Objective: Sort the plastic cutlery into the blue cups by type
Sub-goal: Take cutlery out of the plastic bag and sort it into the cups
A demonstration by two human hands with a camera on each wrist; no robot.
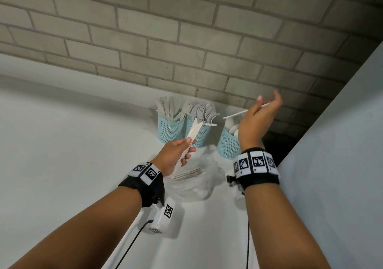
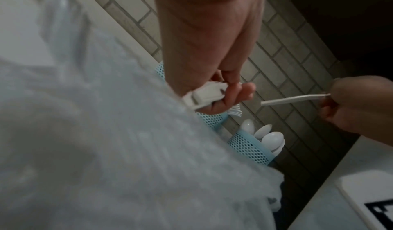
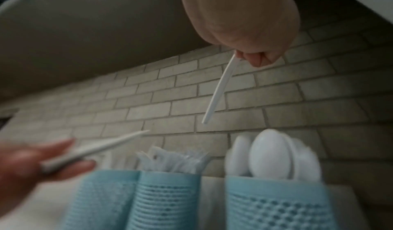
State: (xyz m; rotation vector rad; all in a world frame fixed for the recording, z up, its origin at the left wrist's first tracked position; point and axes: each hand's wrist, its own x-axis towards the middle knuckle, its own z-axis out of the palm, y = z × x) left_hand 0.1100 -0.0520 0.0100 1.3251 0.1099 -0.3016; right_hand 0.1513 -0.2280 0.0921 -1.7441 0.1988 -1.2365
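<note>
Three blue mesh cups stand against the brick wall: a left cup of knives, a middle cup of forks and a right cup of spoons. My left hand grips a bundle of white cutlery in front of the middle cup, fork tines showing at its far end. My right hand, raised above the spoon cup, pinches a single white piece whose handle points left. Its head is hidden in the fingers.
A crumpled clear plastic bag with a few more white pieces lies on the white counter between my wrists. A white wall or cabinet side closes off the right. A dark gap lies behind the spoon cup.
</note>
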